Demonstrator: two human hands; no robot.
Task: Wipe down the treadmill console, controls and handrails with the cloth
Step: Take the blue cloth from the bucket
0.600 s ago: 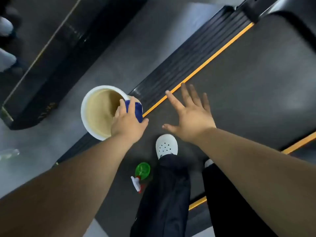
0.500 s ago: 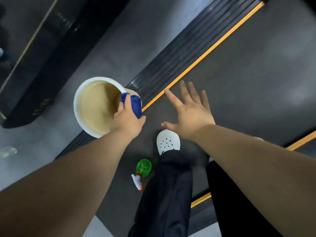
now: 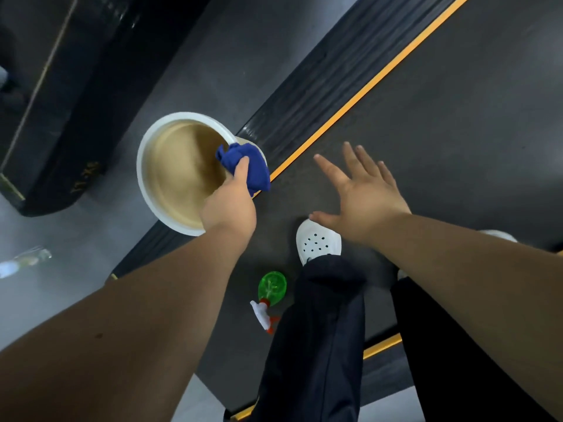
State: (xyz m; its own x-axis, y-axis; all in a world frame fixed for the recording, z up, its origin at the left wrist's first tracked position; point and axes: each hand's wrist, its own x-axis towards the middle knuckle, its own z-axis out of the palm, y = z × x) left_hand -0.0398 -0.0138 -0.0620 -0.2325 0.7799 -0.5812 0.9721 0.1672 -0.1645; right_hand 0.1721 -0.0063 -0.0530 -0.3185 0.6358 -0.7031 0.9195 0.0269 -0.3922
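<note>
My left hand (image 3: pixel 230 205) grips a crumpled blue cloth (image 3: pixel 246 167) over the right rim of a white bucket (image 3: pixel 143 166) that holds murky brown water. My right hand (image 3: pixel 365 196) hovers open with fingers spread above the dark treadmill belt (image 3: pixel 441 117), to the right of the cloth. The treadmill console, controls and handrails are out of view.
A green spray bottle (image 3: pixel 271 289) with a white and red trigger lies on the belt by my left leg. My white shoe (image 3: pixel 318 242) stands on the belt. A ribbed side rail (image 3: pixel 320 95) with an orange stripe runs diagonally. Another dark machine base (image 3: pixel 61 95) sits at left.
My left hand has lifted the blue cloth higher, so more of it shows above the bucket rim. My right hand stays spread over the belt. The view has tilted slightly.
</note>
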